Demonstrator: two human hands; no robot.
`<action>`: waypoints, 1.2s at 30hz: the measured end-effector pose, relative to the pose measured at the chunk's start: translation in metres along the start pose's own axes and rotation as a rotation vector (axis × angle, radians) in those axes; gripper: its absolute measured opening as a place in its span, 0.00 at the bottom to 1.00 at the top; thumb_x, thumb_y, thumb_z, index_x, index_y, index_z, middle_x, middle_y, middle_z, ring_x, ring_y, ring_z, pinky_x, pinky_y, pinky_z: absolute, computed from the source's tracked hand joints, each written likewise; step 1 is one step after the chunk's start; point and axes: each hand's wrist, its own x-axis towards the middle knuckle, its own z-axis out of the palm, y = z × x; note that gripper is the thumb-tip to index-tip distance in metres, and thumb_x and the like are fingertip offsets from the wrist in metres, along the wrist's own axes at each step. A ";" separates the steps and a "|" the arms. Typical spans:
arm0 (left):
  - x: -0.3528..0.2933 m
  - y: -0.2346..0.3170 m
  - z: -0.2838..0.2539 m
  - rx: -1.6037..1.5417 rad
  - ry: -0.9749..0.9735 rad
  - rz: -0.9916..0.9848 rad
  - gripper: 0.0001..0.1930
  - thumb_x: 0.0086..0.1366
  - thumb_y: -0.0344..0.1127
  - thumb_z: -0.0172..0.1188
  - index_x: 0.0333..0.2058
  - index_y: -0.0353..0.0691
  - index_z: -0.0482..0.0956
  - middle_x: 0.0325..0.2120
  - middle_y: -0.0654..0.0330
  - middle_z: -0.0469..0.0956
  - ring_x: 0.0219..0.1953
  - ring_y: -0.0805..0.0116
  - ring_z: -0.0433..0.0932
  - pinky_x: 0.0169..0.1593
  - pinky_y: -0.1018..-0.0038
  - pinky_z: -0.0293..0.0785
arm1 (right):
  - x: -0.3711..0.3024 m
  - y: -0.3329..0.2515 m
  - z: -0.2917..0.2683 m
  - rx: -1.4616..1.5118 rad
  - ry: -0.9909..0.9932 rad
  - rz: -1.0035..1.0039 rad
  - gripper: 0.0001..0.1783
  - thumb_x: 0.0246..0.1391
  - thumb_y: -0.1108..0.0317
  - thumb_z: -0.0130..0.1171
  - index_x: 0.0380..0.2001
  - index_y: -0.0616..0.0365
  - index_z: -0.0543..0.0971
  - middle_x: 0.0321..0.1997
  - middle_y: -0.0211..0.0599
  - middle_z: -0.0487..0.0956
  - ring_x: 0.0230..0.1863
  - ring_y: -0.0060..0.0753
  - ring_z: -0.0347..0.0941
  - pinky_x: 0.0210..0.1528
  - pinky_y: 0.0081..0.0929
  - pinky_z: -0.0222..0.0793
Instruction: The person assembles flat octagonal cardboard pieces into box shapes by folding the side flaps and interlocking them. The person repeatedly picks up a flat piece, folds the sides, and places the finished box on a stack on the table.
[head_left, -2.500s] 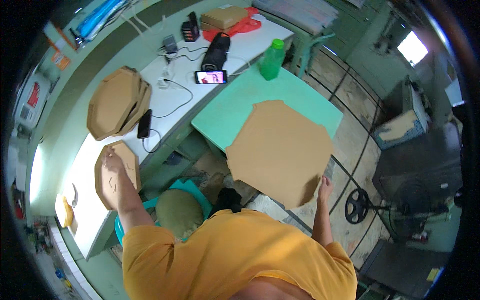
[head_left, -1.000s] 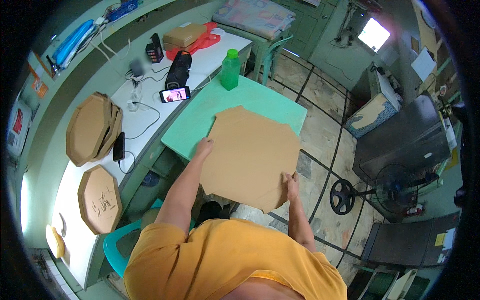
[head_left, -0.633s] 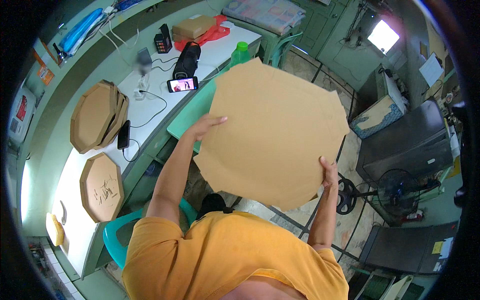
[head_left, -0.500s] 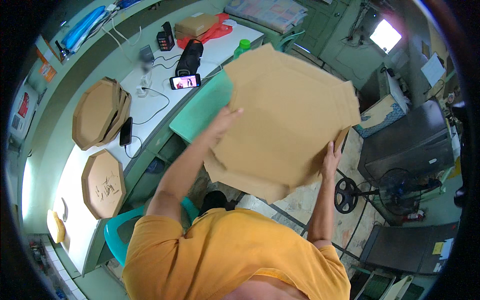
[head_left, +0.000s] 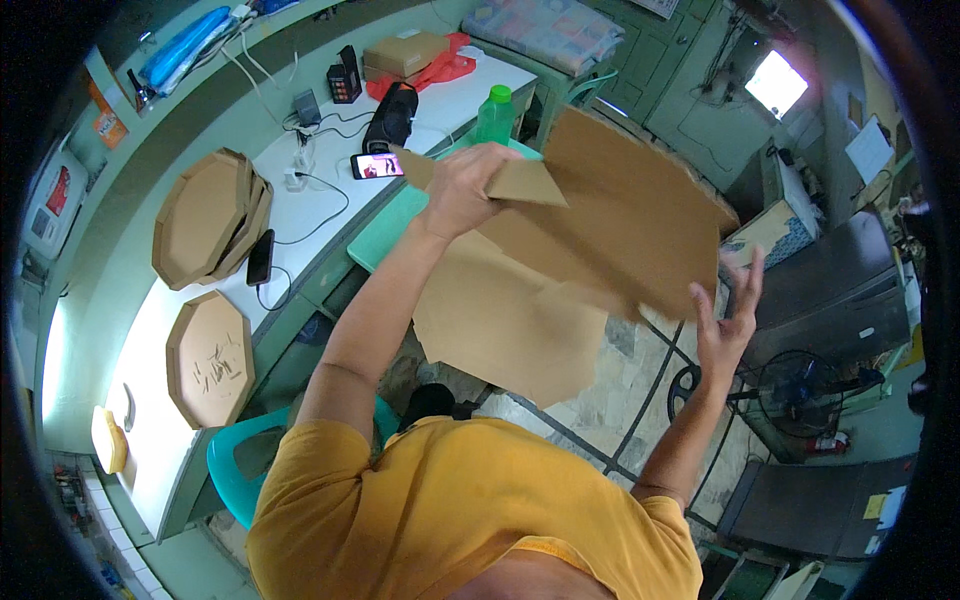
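My left hand [head_left: 468, 190] is closed round the upper left edge of an unfolded brown cardboard box blank [head_left: 510, 325], with an angled flap [head_left: 530, 183] standing out beside its fingers. A darker brown panel [head_left: 635, 220] is tilted up on the right and blurred along its lower edge. Whether panel and lower sheet are one piece, I cannot tell. Just off the panel's right edge, my right hand [head_left: 728, 320] is open, fingers spread and somewhat blurred. Part of the lower sheet is hidden behind the raised panel.
On the white counter [head_left: 140, 440] stand stacked octagonal cardboard trays [head_left: 203, 220], and another tray [head_left: 210, 362] holds small scraps. Two phones, cables and a black speaker [head_left: 391, 117] lie farther along. A green bottle [head_left: 495, 115] stands beyond my left hand; a fan [head_left: 800, 390] is at right.
The cardboard has gone from lying broad and flat between both hands to having its right panel tilted up. My right hand has let go and moved right; my left has moved up along the edge.
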 end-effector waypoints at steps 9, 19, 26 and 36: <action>-0.055 -0.064 0.013 -0.036 0.157 -0.608 0.48 0.49 0.48 0.71 0.63 0.38 0.54 0.61 0.48 0.59 0.66 0.57 0.53 0.66 0.58 0.50 | -0.018 0.083 -0.015 0.683 -0.167 0.564 0.22 0.49 0.71 0.63 0.48 0.65 0.75 0.44 0.40 0.79 0.43 0.26 0.75 0.45 0.29 0.71; -0.109 -0.017 0.087 -0.776 0.159 -0.902 0.28 0.54 0.32 0.68 0.52 0.32 0.68 0.45 0.52 0.76 0.45 0.62 0.77 0.45 0.66 0.77 | -0.041 0.104 0.078 -0.097 -0.008 0.463 0.42 0.53 0.52 0.61 0.62 0.69 0.57 0.57 0.58 0.70 0.58 0.52 0.67 0.59 0.36 0.61; -0.205 -0.054 0.118 -0.778 0.160 -1.450 0.30 0.53 0.30 0.69 0.52 0.32 0.66 0.41 0.54 0.77 0.41 0.61 0.78 0.44 0.66 0.77 | -0.086 0.118 0.138 -0.638 -0.271 0.086 0.48 0.49 0.48 0.60 0.67 0.58 0.51 0.72 0.48 0.49 0.72 0.53 0.41 0.67 0.61 0.39; -0.316 -0.075 0.072 0.069 -0.485 -0.918 0.35 0.55 0.31 0.55 0.63 0.44 0.56 0.61 0.42 0.54 0.67 0.46 0.46 0.67 0.52 0.43 | -0.221 0.125 0.169 -0.256 -1.119 -0.069 0.35 0.44 0.52 0.65 0.57 0.41 0.71 0.69 0.37 0.59 0.70 0.50 0.48 0.68 0.57 0.43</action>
